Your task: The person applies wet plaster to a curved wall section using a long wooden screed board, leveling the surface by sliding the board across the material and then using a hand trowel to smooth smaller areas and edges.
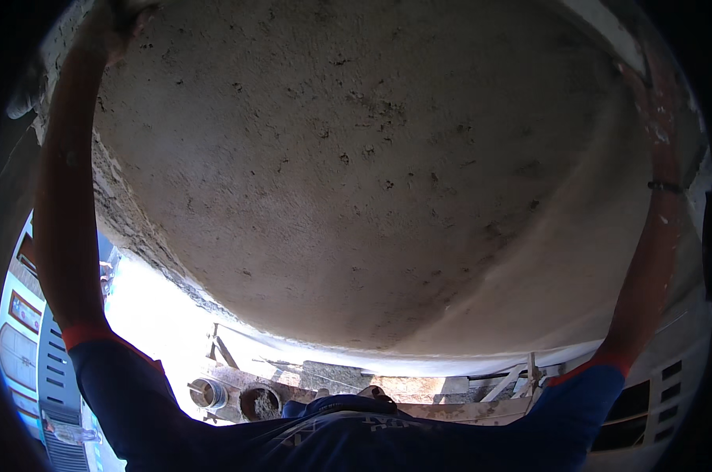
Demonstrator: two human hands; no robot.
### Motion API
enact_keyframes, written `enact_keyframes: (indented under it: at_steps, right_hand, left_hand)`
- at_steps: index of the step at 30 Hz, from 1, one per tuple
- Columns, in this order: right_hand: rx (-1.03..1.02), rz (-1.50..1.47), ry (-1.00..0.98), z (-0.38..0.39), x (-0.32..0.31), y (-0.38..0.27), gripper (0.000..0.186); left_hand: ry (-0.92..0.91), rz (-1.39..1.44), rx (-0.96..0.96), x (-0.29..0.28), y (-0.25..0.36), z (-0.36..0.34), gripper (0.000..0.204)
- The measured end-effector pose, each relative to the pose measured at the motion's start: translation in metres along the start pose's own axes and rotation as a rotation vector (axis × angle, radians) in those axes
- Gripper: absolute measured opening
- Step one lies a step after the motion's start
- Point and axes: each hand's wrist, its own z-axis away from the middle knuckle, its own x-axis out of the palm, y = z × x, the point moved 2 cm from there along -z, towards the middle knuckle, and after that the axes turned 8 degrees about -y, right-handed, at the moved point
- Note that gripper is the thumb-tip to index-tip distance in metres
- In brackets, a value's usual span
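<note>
Both my arms are raised against a broad grey plastered surface [356,173], rough and pitted in its middle and smoother toward the right. My right hand [655,90], spotted with pale mortar, is closed on a long pale straight bar [604,27] at the upper right. That bar runs up out of the picture. At the upper left edge, my left hand [116,31] is in deep shadow with its fingers bent. What it grips there is too dark to make out. A ragged plaster edge [128,212] runs down beside my left forearm.
Below stand a bucket [208,393] and a second bucket [260,403] with grey mortar in it, on planking [450,411]. Wooden braces [513,381] stand at the lower right. A building with windows [25,315] shows at the far left beyond bright ground.
</note>
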Motion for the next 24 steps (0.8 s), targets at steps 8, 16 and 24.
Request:
enact_keyframes:
  at_steps: [8,16,24]
  right_hand:
    - [0.137,0.110,-0.327,0.158,0.024,-0.096,0.052]
    - [0.196,0.092,-0.474,0.291,0.037,-0.182,0.047]
    - [0.256,-0.064,-0.516,0.412,0.050,-0.286,0.038]
  left_hand:
    - [-0.028,0.893,-0.250,0.074,-0.142,0.102,0.027]
    - [0.039,1.013,-0.505,0.146,-0.260,0.212,0.030]
    - [0.127,0.957,-0.690,0.207,-0.356,0.313,0.031]
